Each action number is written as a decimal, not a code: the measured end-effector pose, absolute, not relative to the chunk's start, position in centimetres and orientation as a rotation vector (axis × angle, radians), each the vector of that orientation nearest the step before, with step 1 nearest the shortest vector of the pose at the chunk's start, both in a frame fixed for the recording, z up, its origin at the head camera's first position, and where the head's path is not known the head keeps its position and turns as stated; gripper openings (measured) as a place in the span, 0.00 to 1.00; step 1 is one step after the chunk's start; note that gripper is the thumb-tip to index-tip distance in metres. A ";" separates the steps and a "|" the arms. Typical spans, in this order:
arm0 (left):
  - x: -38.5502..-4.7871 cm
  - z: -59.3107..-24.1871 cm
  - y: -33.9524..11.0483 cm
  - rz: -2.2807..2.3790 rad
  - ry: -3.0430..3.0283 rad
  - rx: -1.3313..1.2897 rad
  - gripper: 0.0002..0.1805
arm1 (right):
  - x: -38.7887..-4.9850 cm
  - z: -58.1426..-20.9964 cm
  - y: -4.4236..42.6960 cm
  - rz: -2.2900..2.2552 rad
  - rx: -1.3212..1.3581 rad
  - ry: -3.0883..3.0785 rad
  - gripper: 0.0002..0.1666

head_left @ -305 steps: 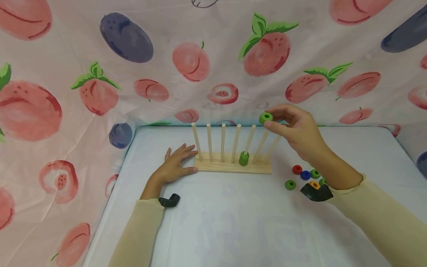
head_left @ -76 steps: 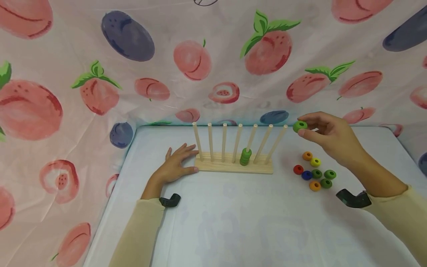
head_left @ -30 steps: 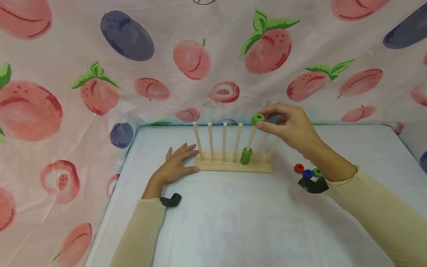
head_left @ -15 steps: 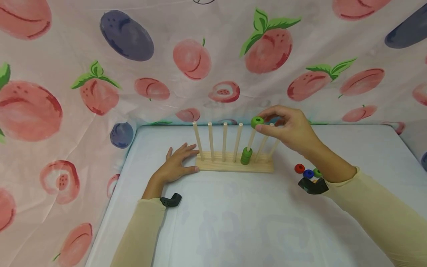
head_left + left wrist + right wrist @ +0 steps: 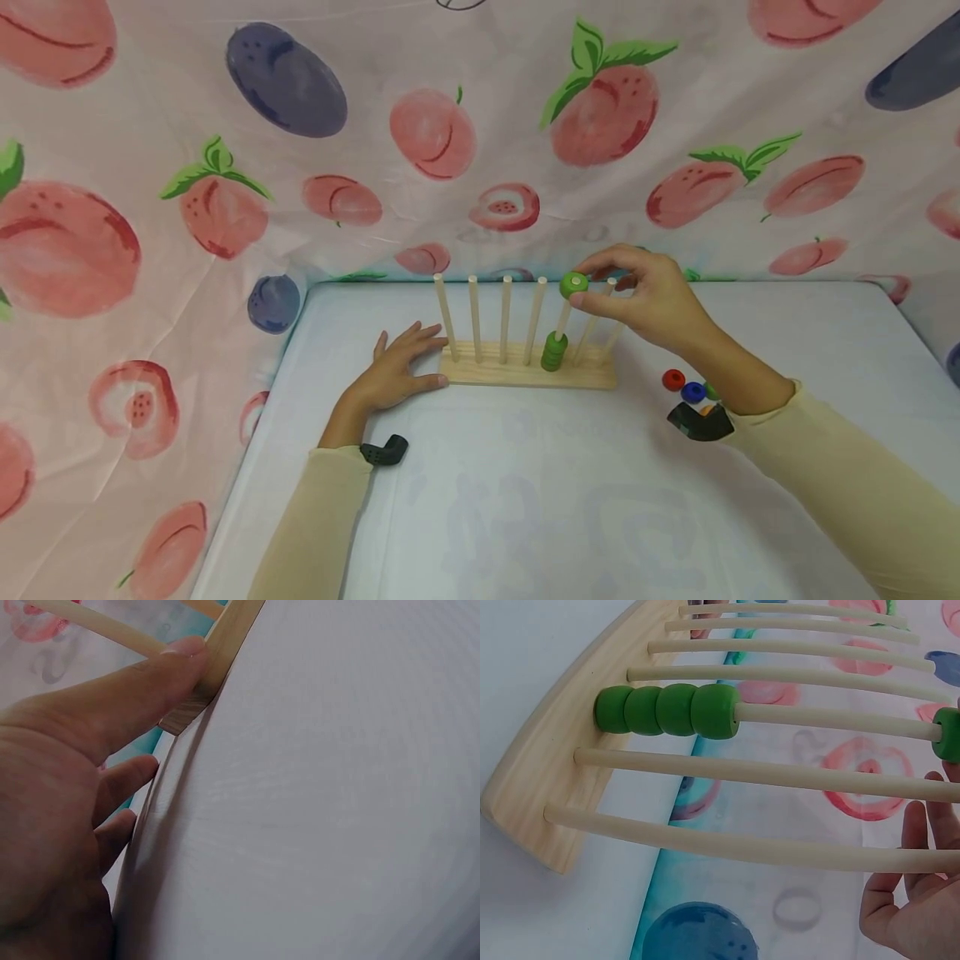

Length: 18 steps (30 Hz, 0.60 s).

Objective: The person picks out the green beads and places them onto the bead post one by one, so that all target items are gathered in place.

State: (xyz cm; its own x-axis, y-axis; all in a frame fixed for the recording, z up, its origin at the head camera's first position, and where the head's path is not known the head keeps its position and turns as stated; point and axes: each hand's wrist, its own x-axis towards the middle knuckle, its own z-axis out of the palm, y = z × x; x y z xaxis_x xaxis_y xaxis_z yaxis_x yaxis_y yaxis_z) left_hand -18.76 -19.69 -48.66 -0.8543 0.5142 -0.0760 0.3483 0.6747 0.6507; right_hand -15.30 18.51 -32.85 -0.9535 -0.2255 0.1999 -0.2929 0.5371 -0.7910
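Note:
A light wooden base [image 5: 480,372] carries a row of several upright pegs. On the third peg from the right sits a stack of several green beads [image 5: 676,710]. At the top of that same peg my right hand [image 5: 660,300] pinches another green bead [image 5: 573,286] between thumb and fingers, and the peg's tip shows in its hole. My left hand [image 5: 397,367] lies at the base's left end with fingers spread. In the left wrist view its thumb [image 5: 169,671] rests against the end of the base.
Right of the base lie a red bead [image 5: 673,380], a blue bead [image 5: 693,392] and partly hidden green and orange beads, covered by the right wrist. A fruit-patterned cloth [image 5: 427,50] hangs behind the white table [image 5: 480,500].
The right hand carried the green bead left from beside the rack to the third peg from the right, then lowered it onto the tip. The left hand stayed put.

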 end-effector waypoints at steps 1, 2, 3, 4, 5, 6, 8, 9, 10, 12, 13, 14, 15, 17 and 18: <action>-18.8 -48.7 -19.7 0.948 2.638 0.695 0.38 | -15.3 -32.9 18.5 1.406 0.455 -2.688 0.14; -18.7 -48.7 -19.7 0.947 2.639 0.692 0.38 | -15.3 -32.9 18.5 1.407 0.456 -2.686 0.14; -18.7 -48.6 -19.7 0.945 2.641 0.693 0.38 | -15.3 -32.9 18.5 1.408 0.456 -2.685 0.15; -18.7 -48.6 -19.6 0.942 2.642 0.691 0.38 | -15.3 -32.9 18.5 1.407 0.456 -2.685 0.15; -18.7 -48.6 -19.6 0.941 2.641 0.690 0.38 | -15.3 -32.9 18.4 1.406 0.455 -2.684 0.15; -18.7 -48.6 -19.6 0.940 2.641 0.687 0.38 | -15.4 -32.9 18.4 1.405 0.453 -2.685 0.15; -18.7 -48.6 -19.6 0.940 2.639 0.683 0.38 | -15.3 -32.9 18.4 1.402 0.450 -2.687 0.15; -18.7 -48.6 -19.6 0.939 2.638 0.683 0.38 | -15.3 -32.9 18.4 1.399 0.449 -2.689 0.15; -18.8 -48.6 -19.6 0.939 2.637 0.681 0.38 | -15.3 -32.9 18.4 1.399 0.449 -2.688 0.15; -18.8 -48.7 -19.6 0.936 2.637 0.682 0.38 | -15.3 -32.8 18.4 1.404 0.452 -2.687 0.15; -18.8 -48.7 -19.6 0.934 2.637 0.683 0.38 | -15.3 -32.8 18.4 1.410 0.455 -2.684 0.15; -18.8 -48.7 -19.6 0.934 2.636 0.684 0.38 | -15.3 -32.9 18.4 1.414 0.459 -2.681 0.15; -18.8 -48.7 -19.6 0.932 2.637 0.686 0.38 | -15.4 -32.9 18.4 1.421 0.461 -2.678 0.15; -18.8 -48.7 -19.6 0.930 2.639 0.686 0.38 | -15.4 -32.9 18.4 1.430 0.465 -2.674 0.15; -18.8 -48.7 -19.6 0.929 2.639 0.685 0.38 | -15.4 -32.9 18.4 1.432 0.466 -2.673 0.15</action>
State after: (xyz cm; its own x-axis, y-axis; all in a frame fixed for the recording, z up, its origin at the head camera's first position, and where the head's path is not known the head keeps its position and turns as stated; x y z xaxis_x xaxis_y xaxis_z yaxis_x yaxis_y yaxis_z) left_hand -18.76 -19.65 -48.66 -0.8549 0.5117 -0.0852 0.3454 0.6840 0.6425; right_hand -15.41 18.40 -32.91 -0.9513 -0.2297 0.2056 -0.2984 0.5188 -0.8011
